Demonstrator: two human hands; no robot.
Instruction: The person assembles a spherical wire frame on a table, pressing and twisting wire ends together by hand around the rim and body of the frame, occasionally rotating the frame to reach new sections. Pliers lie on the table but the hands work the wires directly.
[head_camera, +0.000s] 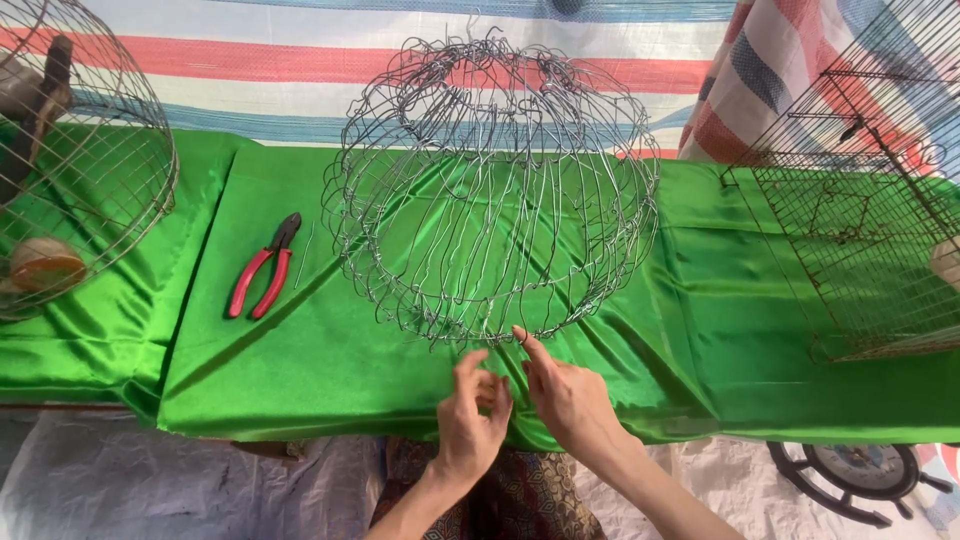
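At bottom centre, right hand (568, 395) pinches the lower rim wire of the cage (490, 185), fingers together on it. Left hand (470, 420) sits just beside, fingers curled, gripping nothing visible. Looks like wire tying at the rim; next move needs fine fingertip work. Pliers (262, 270) left, well apart. Cloth (300, 350) edge near wrists.

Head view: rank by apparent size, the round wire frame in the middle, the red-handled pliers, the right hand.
1. Round wire frame, by far the largest.
2. and 3. Red-handled pliers and right hand look about alike; the hand is nearer the camera, so I won't rank them.
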